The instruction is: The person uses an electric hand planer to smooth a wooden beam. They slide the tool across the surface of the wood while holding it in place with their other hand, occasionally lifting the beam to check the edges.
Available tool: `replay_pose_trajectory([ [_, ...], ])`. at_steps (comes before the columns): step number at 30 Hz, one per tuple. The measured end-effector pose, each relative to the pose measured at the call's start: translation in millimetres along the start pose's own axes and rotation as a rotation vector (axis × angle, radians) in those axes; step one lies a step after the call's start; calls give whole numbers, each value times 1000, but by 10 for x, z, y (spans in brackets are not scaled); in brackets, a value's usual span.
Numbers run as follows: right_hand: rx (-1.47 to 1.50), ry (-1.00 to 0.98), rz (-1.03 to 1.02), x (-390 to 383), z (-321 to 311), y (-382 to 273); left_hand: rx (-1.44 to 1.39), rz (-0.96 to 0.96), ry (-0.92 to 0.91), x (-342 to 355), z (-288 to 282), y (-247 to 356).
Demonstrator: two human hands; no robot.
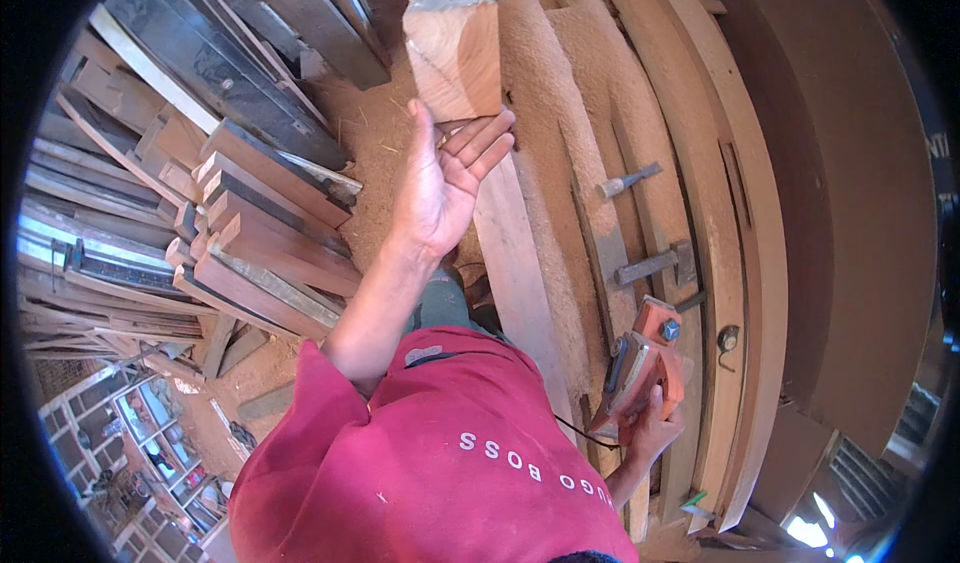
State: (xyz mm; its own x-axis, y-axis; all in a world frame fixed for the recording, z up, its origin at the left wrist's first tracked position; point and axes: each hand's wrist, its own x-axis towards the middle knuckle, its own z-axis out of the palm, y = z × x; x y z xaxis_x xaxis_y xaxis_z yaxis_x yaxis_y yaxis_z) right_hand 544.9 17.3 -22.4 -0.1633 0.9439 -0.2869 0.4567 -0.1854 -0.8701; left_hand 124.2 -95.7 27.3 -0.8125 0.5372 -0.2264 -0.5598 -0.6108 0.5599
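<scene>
- While the left hand [445,178] props up a thick timber post [455,48] from below, palm open and fingers spread flat against its underside, the post's sawn end tilts up toward the camera.
- Right hand [650,428] wrapped tight round the handle of an orange power planer [640,363], held low near the right edge of the bench [680,113]; cord trails off under it.
- Post rests along the middle of the bench, lower end hidden behind the red shirt [440,463].
- Bench top coated in sawdust; judging by that, planing has already happened here. Facing sides of the post look smooth, but I cannot tell whether all are done.
- Planer sits off the wood right now, so cutting looks paused.
- Hammer [655,263] and chisel [628,181] lie on the bench's right side, apart from both hands.
- Stacked boards [260,233] off the left edge.
</scene>
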Motion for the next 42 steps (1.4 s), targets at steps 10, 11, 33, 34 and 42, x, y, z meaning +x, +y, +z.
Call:
replay_pose_trajectory([
  [10,-64,18,-37,22,55,-64,18,37,37,35,9,-10],
  [11,-89,14,-43,32,33,-45,14,39,39,41,0,-26],
  [33,240,-242,187,82,259,12,-734,-505,773,-156,-1930,-2194],
  [34,298,-269,212,36,355,-31,-729,-507,771,-153,-2052,-2287],
  [42,36,-504,-29,77,1279,159,-248,-740,605,-334,-2888,-2426],
])
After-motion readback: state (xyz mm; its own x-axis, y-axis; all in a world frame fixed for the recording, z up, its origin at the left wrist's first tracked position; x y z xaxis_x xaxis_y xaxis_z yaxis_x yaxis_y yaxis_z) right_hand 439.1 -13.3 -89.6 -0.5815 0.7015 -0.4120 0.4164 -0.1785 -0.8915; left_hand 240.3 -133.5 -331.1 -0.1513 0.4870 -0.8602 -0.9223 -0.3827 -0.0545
